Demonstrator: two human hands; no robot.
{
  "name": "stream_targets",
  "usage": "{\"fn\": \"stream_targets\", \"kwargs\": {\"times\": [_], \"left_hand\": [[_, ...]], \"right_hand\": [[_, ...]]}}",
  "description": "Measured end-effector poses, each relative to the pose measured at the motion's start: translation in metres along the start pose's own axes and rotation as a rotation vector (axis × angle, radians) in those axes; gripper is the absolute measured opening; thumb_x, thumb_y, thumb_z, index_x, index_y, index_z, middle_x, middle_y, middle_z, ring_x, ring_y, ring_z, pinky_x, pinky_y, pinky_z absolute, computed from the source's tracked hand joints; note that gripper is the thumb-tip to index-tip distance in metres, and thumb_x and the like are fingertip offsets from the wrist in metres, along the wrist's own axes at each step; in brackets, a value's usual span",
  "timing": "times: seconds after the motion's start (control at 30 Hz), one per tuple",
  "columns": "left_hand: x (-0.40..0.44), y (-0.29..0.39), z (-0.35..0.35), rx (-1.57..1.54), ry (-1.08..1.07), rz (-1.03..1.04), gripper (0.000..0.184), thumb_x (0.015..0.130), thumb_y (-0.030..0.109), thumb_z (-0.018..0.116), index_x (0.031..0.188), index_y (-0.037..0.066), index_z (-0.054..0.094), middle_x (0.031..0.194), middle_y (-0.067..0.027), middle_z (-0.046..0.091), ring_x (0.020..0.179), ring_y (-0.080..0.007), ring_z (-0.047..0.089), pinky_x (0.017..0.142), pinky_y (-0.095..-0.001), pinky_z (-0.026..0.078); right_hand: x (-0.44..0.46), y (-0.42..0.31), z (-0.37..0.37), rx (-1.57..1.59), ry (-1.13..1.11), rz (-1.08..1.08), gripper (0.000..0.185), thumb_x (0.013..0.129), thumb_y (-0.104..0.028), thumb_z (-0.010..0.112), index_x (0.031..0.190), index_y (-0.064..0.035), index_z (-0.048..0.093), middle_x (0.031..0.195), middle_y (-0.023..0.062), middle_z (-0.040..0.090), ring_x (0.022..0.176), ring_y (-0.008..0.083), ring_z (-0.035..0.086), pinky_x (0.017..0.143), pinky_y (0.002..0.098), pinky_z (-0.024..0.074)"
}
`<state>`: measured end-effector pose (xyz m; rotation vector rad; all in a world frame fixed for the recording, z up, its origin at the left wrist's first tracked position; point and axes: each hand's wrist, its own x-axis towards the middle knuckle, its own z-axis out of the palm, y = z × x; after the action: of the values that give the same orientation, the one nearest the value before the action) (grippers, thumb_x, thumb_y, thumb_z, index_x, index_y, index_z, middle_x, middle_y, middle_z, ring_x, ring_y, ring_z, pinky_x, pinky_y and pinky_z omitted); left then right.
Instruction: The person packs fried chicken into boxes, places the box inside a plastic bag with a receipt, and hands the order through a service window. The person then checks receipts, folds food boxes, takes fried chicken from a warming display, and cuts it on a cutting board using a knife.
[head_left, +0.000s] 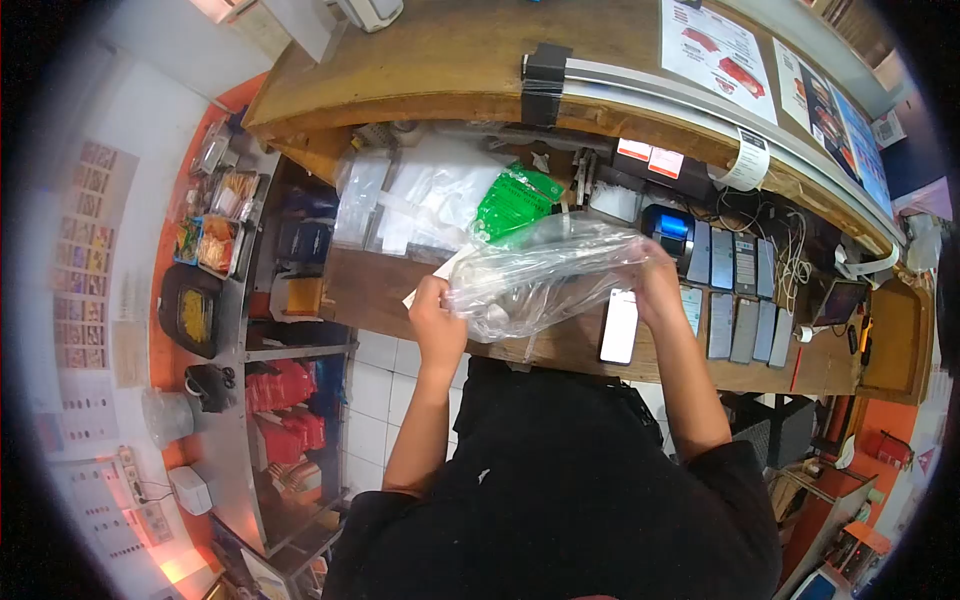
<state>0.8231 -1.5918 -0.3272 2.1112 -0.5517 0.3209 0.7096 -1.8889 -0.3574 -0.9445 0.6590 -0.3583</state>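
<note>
A crumpled clear plastic bag is stretched between my two hands above the wooden counter. My left hand has its fingers closed on the bag's left end, beside a white paper edge. At the right end, my right hand grips the bag's edge. Just below my right hand lies a phone with a white screen. Behind the bag is a green packet, with stacked white plastic bags to its left. What the clear bag holds, if anything, cannot be made out.
Several phones lie in rows at the right, near a blue-lit device and loose cables. A raised wooden shelf spans the back. Food trays stand on a rack at the left.
</note>
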Motion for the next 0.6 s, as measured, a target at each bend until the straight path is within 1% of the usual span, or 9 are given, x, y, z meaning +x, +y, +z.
{"fn": "stream_targets", "kwargs": {"times": [0.1,0.17,0.23,0.3,0.4,0.43,0.5,0.57,0.6], "left_hand": [[-0.009,-0.041,0.001,-0.059,0.074,-0.141,0.013,0.078,-0.007,0.059,0.081,0.001,0.049,0.076,-0.0093,0.055,0.066,-0.0212,0.054,0.062,-0.0317,0.045],[-0.008,-0.053,-0.006,-0.093,0.12,-0.223,0.011,0.081,-0.007,0.058,0.085,0.001,0.052,0.082,-0.0086,0.059,0.07,-0.0196,0.057,0.066,-0.0315,0.048],[-0.005,-0.054,-0.014,-0.776,0.107,-0.793,0.019,0.085,-0.008,0.054,0.102,0.0,0.055,0.098,-0.0094,0.063,0.085,-0.0192,0.062,0.079,-0.0327,0.052],[0.001,-0.056,-0.019,-1.06,0.069,-0.92,0.025,0.088,-0.008,0.051,0.112,-0.001,0.054,0.11,-0.0117,0.062,0.097,-0.0194,0.062,0.088,-0.0342,0.051],[-0.002,-0.033,-0.01,-1.375,0.098,-0.928,0.026,0.088,-0.007,0.051,0.113,0.001,0.053,0.108,-0.0092,0.06,0.099,-0.018,0.059,0.09,-0.0318,0.048],[-0.01,-0.023,-0.003,-1.142,0.083,-0.786,0.024,0.087,-0.008,0.052,0.109,0.003,0.054,0.107,-0.008,0.059,0.098,-0.0184,0.058,0.09,-0.0314,0.047],[-0.016,-0.017,0.0,-0.911,0.072,-0.64,0.023,0.086,-0.008,0.053,0.105,0.004,0.054,0.107,-0.0068,0.057,0.098,-0.0188,0.057,0.09,-0.0309,0.046],[-0.02,-0.019,-0.002,-0.08,-0.084,-0.169,0.02,0.084,-0.01,0.053,0.096,0.006,0.051,0.104,-0.0051,0.055,0.096,-0.0182,0.055,0.088,-0.0289,0.045],[-0.022,-0.033,-0.002,-0.003,-0.089,-0.183,0.02,0.084,-0.011,0.052,0.09,0.007,0.049,0.104,-0.0077,0.057,0.096,-0.0198,0.057,0.088,-0.0297,0.047]], "right_hand": [[-0.01,0.002,-0.019,0.324,-0.428,0.413,0.024,0.084,-0.007,0.065,0.106,-0.0034,0.056,0.097,0.0071,0.063,0.079,0.0141,0.063,0.065,0.0288,0.054],[-0.035,-0.018,0.002,0.136,-0.436,0.329,0.029,0.081,-0.006,0.068,0.107,-0.0043,0.055,0.096,0.0072,0.064,0.077,0.0107,0.062,0.059,0.025,0.0519],[-0.039,-0.019,0.002,-0.138,-0.575,0.397,0.033,0.078,-0.007,0.072,0.106,-0.0048,0.055,0.091,0.0048,0.063,0.075,0.0085,0.06,0.06,0.0222,0.0492],[-0.027,-0.007,0.001,-0.392,-0.598,0.282,0.032,0.075,-0.004,0.075,0.101,-0.0049,0.056,0.085,0.0016,0.062,0.073,0.0081,0.058,0.062,0.0214,0.0465],[0.014,0.043,-0.012,-0.811,-0.099,-0.263,0.022,0.079,-0.006,0.074,0.093,-0.0057,0.057,0.084,0.0,0.06,0.074,0.0075,0.055,0.065,0.0235,0.0455],[0.02,0.041,-0.003,-0.811,-0.1,-0.263,0.022,0.079,-0.006,0.074,0.093,-0.0057,0.057,0.084,0.0,0.06,0.074,0.0075,0.055,0.065,0.0235,0.0455],[0.029,0.035,0.02,-0.47,0.358,-0.485,0.013,0.084,-0.005,0.067,0.092,-0.0059,0.058,0.086,0.0007,0.06,0.076,0.008,0.055,0.067,0.0237,0.045],[0.01,0.002,0.051,-0.143,0.308,-0.279,0.008,0.087,-0.004,0.061,0.094,-0.0048,0.058,0.085,0.0019,0.06,0.076,0.0095,0.056,0.069,0.0239,0.046],[0.009,-0.001,0.05,0.03,0.118,-0.048,0.009,0.088,-0.005,0.06,0.097,-0.0044,0.058,0.088,0.0031,0.061,0.078,0.0103,0.058,0.07,0.0242,0.0471]]}}
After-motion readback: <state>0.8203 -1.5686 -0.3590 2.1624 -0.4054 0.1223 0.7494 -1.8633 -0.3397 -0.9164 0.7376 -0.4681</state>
